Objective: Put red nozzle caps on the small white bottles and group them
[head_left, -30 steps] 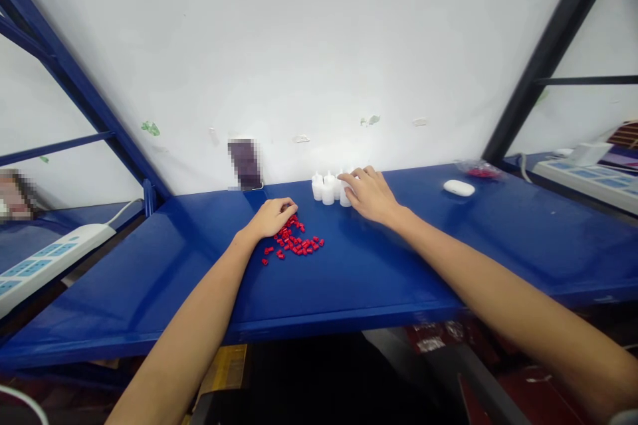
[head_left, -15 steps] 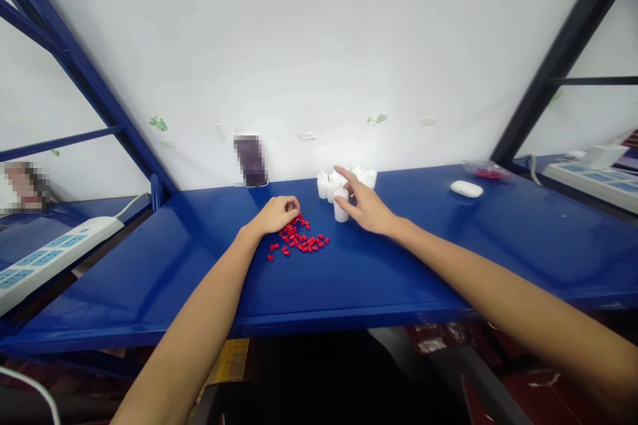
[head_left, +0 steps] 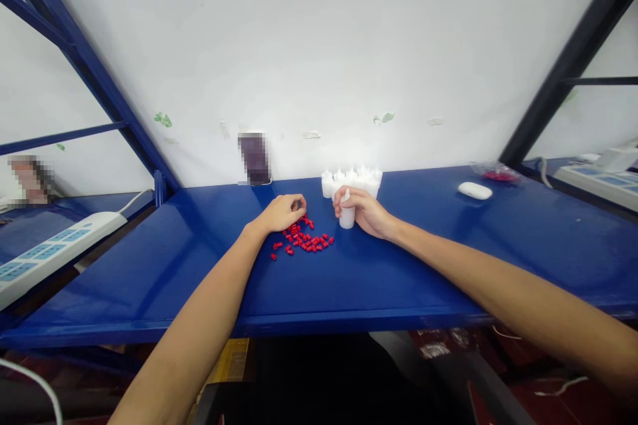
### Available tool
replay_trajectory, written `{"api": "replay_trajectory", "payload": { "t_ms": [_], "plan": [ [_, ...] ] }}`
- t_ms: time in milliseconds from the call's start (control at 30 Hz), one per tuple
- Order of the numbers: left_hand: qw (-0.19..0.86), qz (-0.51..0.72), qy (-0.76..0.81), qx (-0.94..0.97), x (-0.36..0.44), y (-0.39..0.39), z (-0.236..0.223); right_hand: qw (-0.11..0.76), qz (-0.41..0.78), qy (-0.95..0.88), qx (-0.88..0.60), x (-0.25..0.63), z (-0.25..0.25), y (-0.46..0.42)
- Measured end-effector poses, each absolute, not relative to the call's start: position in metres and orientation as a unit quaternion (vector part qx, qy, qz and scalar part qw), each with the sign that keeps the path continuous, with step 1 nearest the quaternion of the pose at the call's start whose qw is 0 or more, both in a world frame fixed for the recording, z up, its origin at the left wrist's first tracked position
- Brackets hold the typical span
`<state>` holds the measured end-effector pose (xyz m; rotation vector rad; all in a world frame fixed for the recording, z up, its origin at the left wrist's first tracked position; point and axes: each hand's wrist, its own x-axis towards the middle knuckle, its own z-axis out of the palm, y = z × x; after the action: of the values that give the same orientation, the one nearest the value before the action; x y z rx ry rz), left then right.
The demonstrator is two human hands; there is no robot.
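Observation:
My right hand (head_left: 369,211) wraps its fingers round a small white dropper bottle (head_left: 347,218), which stands upright on the blue table with its pointed tip up. My left hand (head_left: 283,212) rests at the far edge of a scattered pile of small red caps (head_left: 310,241). Its thumb and fingers are pinched together; whatever is between them is hidden. Behind my right hand, a cluster of several more white dropper bottles (head_left: 351,176) stands close to the wall.
A dark phone (head_left: 255,159) leans on the wall. On the right lie a white rounded case (head_left: 475,191) and a clear bag with red pieces (head_left: 498,174). A power strip (head_left: 60,251) runs along the left side; blue frame posts (head_left: 100,73) rise there.
My right hand's outstretched fingers have come down and closed round the white bottle. My left hand stays pinched by the red caps. The view has shifted slightly.

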<state>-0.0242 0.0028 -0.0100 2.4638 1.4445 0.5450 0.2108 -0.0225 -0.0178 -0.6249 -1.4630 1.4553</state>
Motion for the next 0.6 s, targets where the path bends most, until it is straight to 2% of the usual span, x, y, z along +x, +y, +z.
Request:
{"api": "replay_trajectory", "payload": {
  "t_ms": [167, 333, 400, 600],
  "plan": [
    [0.122, 0.186, 0.495, 0.84, -0.023, 0.002, -0.01, 0.492, 0.567, -0.623, -0.219, 0.212, -0.027, -0.026],
    [0.147, 0.188, 0.489, 0.839, -0.024, 0.002, -0.01, 0.609, 0.482, -0.594, -0.207, 0.219, -0.034, -0.031],
    [0.161, 0.187, 0.489, 0.837, -0.025, 0.003, -0.01, 0.631, 0.453, -0.592, -0.213, 0.22, -0.035, -0.031],
    [0.21, 0.216, 0.487, 0.82, -0.027, 0.009, -0.016, 0.544, 0.471, -0.637, -0.278, 0.213, -0.031, -0.026]
  ]
}}
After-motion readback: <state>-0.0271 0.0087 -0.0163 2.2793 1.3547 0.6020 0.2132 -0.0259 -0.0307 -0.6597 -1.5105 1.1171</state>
